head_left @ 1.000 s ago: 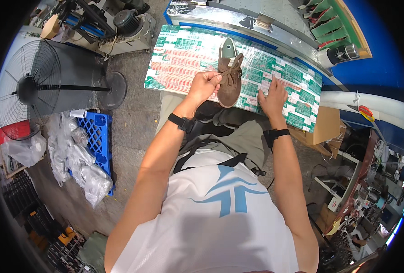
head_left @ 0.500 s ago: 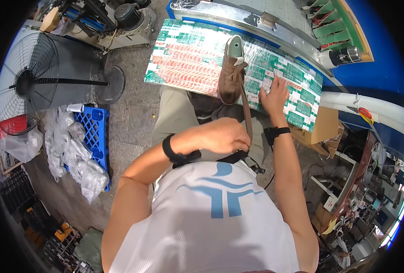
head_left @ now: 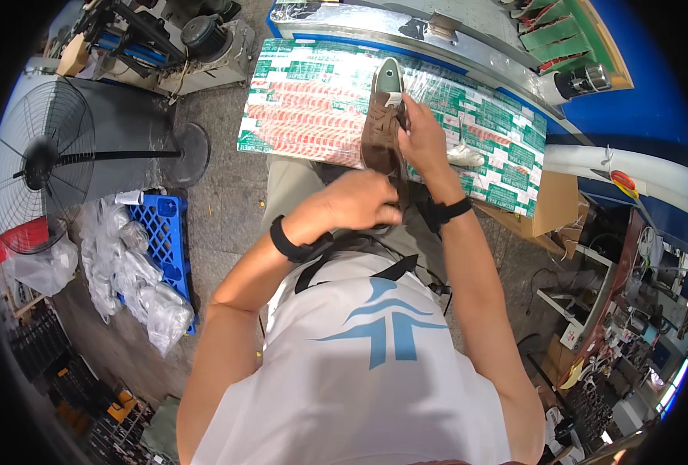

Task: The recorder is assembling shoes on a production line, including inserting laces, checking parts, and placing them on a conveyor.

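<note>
A brown lace-up shoe [head_left: 380, 136] with a pale green insole lies on a board [head_left: 305, 116] wrapped in green, white and red printed tape, its toe towards me. My right hand [head_left: 424, 139] is closed against the shoe's right side, fingers by the lacing. Just below the toe, my left hand [head_left: 357, 201] is curled with its fingers pressed together round the brown shoelace [head_left: 403, 184], which runs down from the shoe. The lace's end is hidden in that hand. A small crumpled white thing [head_left: 466, 156] rests on the board to the right of my right hand.
Beyond the board runs a metal-edged machine bench [head_left: 406, 29]. A standing fan [head_left: 42, 159] and a blue plastic pallet [head_left: 167, 240] with clear plastic bags [head_left: 131, 263] are at left. A cardboard box [head_left: 555, 203] stands under the board's right end.
My right hand has moved left from the board onto the shoe's side, uncovering the white thing. My left hand has risen towards the toe, and the lace hangs closer to the shoe.
</note>
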A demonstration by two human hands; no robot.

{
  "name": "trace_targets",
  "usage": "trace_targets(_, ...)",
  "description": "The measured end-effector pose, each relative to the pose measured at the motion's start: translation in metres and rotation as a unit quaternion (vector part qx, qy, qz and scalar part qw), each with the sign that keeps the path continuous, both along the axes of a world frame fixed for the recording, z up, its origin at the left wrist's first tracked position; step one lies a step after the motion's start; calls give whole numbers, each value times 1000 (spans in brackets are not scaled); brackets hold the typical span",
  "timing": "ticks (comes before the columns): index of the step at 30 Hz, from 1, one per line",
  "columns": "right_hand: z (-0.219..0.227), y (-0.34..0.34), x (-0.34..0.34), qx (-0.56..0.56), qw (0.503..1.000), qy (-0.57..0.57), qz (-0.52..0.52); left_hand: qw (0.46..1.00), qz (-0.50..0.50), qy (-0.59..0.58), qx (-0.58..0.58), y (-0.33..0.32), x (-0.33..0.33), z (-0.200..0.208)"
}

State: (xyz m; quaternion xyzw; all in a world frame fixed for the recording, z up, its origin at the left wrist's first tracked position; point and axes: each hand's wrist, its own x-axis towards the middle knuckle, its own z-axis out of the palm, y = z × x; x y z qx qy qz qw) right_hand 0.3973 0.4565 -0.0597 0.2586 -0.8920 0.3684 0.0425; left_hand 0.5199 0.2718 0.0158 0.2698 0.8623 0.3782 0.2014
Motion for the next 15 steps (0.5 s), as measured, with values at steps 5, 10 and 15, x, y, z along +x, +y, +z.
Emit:
trace_targets(5, 24, 21, 28, -15, 995, -97, 3, 935, 335, 35, 110, -26, -42, -28)
trace_targets(10, 99, 51, 48, -328, 833, -428, 128, 921, 353, 80, 144, -25, -82, -54)
trace_targets(15, 91, 103, 3, -712, 588, -379, 58, 934, 322, 148, 32, -18, -95, -58)
